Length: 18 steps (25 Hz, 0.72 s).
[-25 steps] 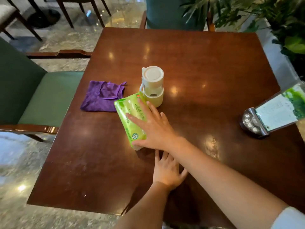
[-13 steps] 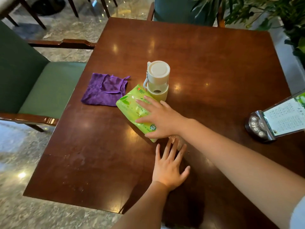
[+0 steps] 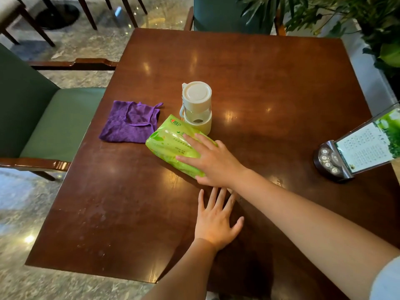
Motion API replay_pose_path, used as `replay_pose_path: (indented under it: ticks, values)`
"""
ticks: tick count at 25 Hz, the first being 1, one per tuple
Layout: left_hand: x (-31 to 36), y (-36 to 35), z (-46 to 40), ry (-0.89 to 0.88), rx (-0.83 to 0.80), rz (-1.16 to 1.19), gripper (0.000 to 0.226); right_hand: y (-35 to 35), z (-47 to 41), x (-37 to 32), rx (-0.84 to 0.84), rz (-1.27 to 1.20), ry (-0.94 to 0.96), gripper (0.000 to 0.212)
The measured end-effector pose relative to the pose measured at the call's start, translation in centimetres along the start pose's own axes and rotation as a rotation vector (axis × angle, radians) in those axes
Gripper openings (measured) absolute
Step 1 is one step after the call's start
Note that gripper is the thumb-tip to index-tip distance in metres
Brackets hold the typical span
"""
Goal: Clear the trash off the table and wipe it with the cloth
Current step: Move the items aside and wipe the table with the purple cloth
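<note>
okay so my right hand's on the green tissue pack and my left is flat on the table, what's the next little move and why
Probably close your right hand around the tissue pack and lift it away. Your fingers lie flat on top of it, not yet gripping, and it sits against the cup and beside the purple cloth. Moving it would leave room to wipe. Your left hand can stay flat on the table.

Your right hand [image 3: 213, 163] presses flat on the green tissue pack [image 3: 173, 146] mid-frame; your left hand [image 3: 216, 221] lies flat on the table [image 3: 270, 79] below it.
</note>
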<state>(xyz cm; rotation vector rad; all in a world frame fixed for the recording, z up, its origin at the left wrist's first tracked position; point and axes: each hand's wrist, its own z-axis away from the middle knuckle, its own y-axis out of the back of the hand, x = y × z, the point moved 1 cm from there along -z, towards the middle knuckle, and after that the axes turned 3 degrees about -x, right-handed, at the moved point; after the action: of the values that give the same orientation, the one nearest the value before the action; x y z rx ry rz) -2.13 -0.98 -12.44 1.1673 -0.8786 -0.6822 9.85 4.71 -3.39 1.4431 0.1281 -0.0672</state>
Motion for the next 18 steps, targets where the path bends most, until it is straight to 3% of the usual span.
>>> replay_pose_path:
  ticks: [4, 11, 18]
  values:
    - [-0.1, 0.1, -0.1, -0.011, 0.015, 0.004, 0.065, 1.1, -0.3, 0.5, 0.160, -0.049, 0.052, 0.055]
    - [-0.1, -0.1, 0.0, -0.002, -0.019, -0.006, 0.067, -0.2, 0.8, 1.5, 0.005, -0.092, 0.041, 0.070]
    - [-0.1, 0.0, 0.0, -0.009, 0.025, -0.030, 0.069, 0.7, 1.0, 1.2, 0.158, -0.022, 0.153, 0.068]
